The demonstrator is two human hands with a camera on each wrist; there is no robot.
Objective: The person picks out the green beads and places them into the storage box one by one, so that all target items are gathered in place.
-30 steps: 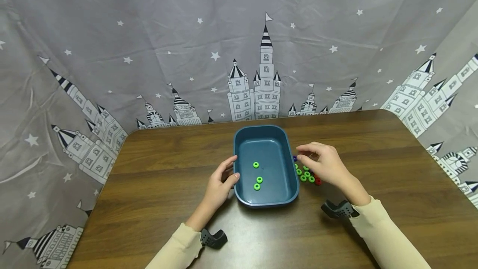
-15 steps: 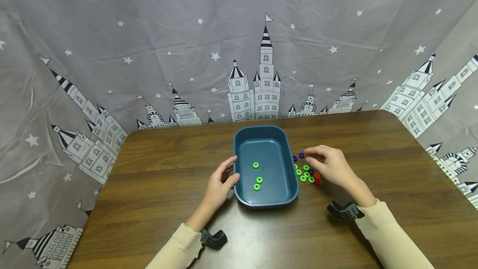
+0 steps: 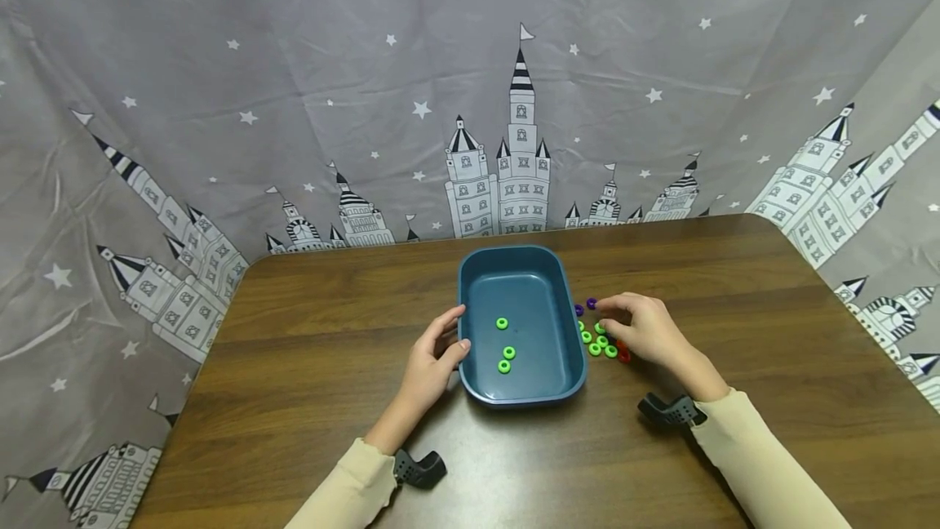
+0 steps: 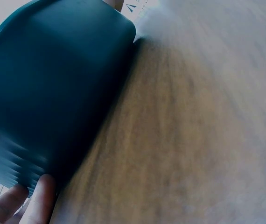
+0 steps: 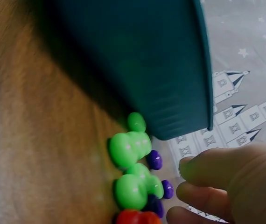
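A dark blue plastic bin (image 3: pixel 523 386) stands mid-table with three green rings (image 3: pixel 509 353) lying inside. At its left side, my left hand (image 3: pixel 429 366) rests thumb and fingertips against the outer wall and rim; the left wrist view shows fingers (image 4: pixel 42 198) on the outer wall. Right of the bin lies a loose cluster of small green rings (image 3: pixel 595 349), purple rings (image 3: pixel 591 303) and red rings (image 3: pixel 624 357). My right hand (image 3: pixel 646 329) hovers over this cluster, fingers loosely bent and holding nothing. It covers part of the cluster. In the right wrist view, purple rings (image 5: pixel 168 189) lie close to its fingertips.
The brown wooden table (image 3: pixel 330 349) reaches to a grey curtain (image 3: pixel 330 64) printed with castles and stars. Black wrist cameras (image 3: pixel 420 470) sit on both forearms, just above the table.
My right hand has drawn back from the bin's edge, uncovering a purple ring, then dipped slightly over the green and red rings. The left hand and bin stay put.
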